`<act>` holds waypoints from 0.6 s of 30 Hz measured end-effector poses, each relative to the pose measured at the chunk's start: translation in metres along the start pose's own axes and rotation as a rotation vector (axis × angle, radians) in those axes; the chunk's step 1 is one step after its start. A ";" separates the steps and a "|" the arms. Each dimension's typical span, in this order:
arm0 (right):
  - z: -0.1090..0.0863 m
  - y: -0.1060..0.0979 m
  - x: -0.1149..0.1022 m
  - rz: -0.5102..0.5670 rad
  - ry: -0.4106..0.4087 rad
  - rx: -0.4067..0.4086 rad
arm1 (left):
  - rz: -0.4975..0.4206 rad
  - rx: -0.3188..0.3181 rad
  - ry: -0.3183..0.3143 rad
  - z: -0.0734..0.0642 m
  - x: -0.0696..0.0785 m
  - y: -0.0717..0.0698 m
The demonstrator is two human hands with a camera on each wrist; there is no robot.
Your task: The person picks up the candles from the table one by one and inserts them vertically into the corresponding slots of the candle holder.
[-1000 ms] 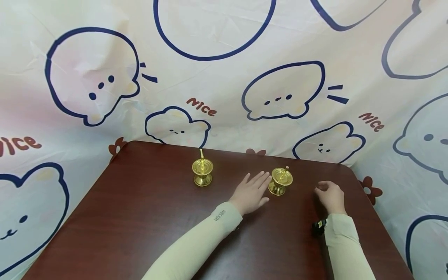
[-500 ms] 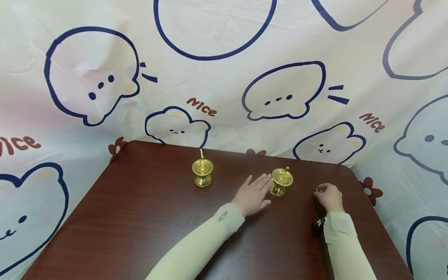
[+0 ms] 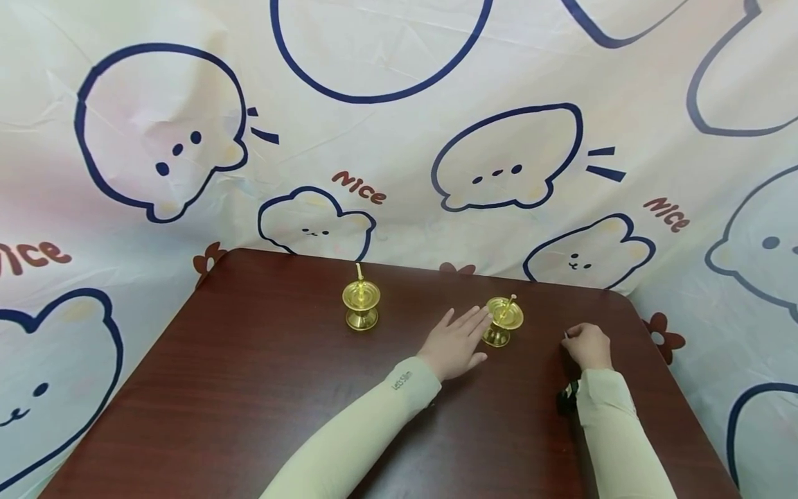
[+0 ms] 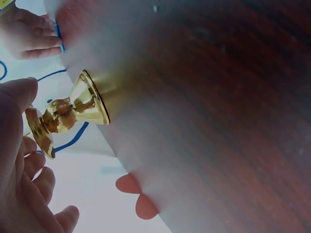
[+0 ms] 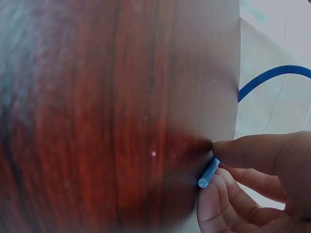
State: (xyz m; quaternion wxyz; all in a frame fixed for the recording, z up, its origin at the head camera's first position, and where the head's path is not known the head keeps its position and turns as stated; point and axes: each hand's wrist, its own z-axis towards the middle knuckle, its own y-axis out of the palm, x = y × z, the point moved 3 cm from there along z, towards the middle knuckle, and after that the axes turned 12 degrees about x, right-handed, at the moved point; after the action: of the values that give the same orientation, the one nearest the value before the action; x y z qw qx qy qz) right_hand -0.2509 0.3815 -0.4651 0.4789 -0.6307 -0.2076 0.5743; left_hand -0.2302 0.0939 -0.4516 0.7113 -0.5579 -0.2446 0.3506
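Note:
My left hand point(image 3: 454, 346), fingers straight, lies beside the right brass candle holder point(image 3: 497, 337); in the head view its fingertips overlap the dish rim. A short upright piece with a pale tip point(image 3: 513, 298) stands in that dish. In the left wrist view, the gold holder point(image 4: 62, 114) rests on its wide foot, the thumb and fingers around its dish. Farther right, my right hand point(image 3: 589, 346) pinches a thin blue stick point(image 5: 209, 174) just at the tabletop, between thumb and fingers. The other brass holder point(image 3: 361, 296) stands left, bearing a thin cream candle point(image 3: 359, 271).
Both holders stand toward the back of a dark red-brown wooden table point(image 3: 280, 388). A patterned cloth point(image 3: 399, 138) hangs behind and along the sides. A small black device point(image 3: 567, 398) sits at the right wrist.
My left hand has slid slightly right against the holder. The right fingers and thumb have come together, and a small pale end now shows at their tips. Both holders stay standing.

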 end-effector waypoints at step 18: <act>0.005 0.000 0.004 0.020 0.031 -0.032 | -0.006 -0.007 0.011 0.007 0.002 0.006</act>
State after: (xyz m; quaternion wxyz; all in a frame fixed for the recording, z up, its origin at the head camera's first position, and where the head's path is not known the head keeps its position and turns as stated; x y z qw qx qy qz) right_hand -0.2544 0.3862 -0.4665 0.4665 -0.6491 -0.2029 0.5656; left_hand -0.2350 0.1008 -0.4559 0.7118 -0.5618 -0.2435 0.3442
